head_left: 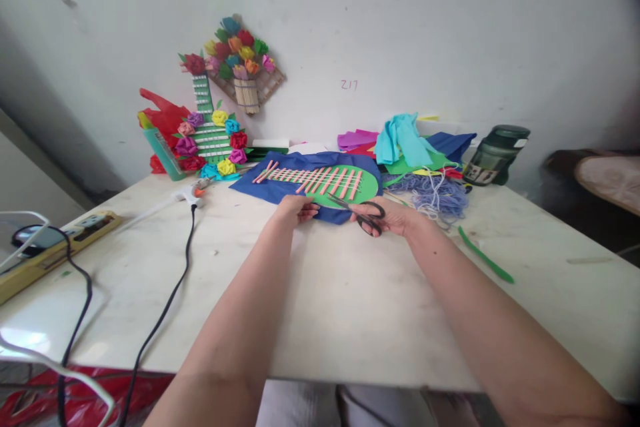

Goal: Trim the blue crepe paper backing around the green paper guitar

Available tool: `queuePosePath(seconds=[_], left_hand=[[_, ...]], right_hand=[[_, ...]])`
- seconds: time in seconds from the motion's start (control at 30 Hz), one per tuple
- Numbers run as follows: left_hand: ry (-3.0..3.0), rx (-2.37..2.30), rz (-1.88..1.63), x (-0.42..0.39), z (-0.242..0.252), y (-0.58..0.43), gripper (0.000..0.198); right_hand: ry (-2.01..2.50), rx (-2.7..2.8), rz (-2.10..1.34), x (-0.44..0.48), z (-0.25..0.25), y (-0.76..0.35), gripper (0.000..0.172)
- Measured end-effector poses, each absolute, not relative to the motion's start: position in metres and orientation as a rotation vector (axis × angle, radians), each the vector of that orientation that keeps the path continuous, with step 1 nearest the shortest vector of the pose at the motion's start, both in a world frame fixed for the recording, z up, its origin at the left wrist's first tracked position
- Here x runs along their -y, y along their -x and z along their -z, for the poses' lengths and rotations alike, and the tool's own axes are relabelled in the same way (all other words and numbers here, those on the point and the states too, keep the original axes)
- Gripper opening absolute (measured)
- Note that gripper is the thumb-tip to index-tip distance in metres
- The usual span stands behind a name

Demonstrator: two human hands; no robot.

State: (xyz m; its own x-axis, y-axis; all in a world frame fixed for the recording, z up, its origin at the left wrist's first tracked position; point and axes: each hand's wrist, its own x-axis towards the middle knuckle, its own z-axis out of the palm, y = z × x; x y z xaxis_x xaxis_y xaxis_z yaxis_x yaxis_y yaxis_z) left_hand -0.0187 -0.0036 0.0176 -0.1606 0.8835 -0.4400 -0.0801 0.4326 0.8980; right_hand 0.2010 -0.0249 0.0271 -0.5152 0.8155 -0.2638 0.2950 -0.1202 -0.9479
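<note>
A guitar-shaped green cutout (369, 182) lies on a sheet of blue crepe paper (257, 189), crossed by pink sticks and white strings. At the near edge of the blue crepe paper, my left hand (299, 209) is closed on it with curled fingers; part of its grip is hidden. My right hand (393, 214) holds black-handled scissors (371, 217), fingers through the loops. Their blades point left over the near edge of the green cutout. Whether the blades touch the paper, I cannot tell.
Coloured paper (404, 141) and lilac yarn (433, 197) are heaped at the back right, beside a dark bottle (497, 155). A green strip (485, 255) lies to the right. On the left are a glue gun (191, 194), its cord and a power strip (60, 250). A flower-decorated guitar (204, 137) leans behind.
</note>
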Motion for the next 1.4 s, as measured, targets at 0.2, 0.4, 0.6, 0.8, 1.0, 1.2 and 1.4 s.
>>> queuePosePath(seconds=[0.2,0.4,0.6,0.8,1.0,1.2,1.4], left_hand=[[-0.805,-1.531,-0.96,0.002,-0.016,0.017,0.012],[-0.801,-1.514,-0.957,-0.001,-0.014,0.02,0.015],[-0.78,-1.515,-0.97,-0.003,-0.014,0.021,0.021],[-0.763,-1.516,-0.986,-0.003,-0.013,0.022,0.02],[-0.764,-1.516,-0.982,-0.001,-0.013,0.023,0.022],[-0.759,-1.527,-0.977,-0.001,-0.014,0.023,0.018],[-0.774,-1.52,-0.976,-0.002,-0.013,0.022,0.012]], right_hand=[[1.162,1.719,-1.682,0.025,-0.028,-0.204,0.05],[1.126,1.564,-1.61,0.022,-0.029,-0.212,0.049],[1.075,1.625,-1.681,0.021,-0.026,-0.21,0.048],[1.108,1.71,-1.772,0.029,-0.024,-0.193,0.047],[1.143,1.75,-1.77,0.031,-0.02,-0.187,0.048],[1.162,1.76,-1.784,0.028,-0.013,-0.185,0.05],[1.188,1.702,-1.773,0.031,-0.014,-0.178,0.047]])
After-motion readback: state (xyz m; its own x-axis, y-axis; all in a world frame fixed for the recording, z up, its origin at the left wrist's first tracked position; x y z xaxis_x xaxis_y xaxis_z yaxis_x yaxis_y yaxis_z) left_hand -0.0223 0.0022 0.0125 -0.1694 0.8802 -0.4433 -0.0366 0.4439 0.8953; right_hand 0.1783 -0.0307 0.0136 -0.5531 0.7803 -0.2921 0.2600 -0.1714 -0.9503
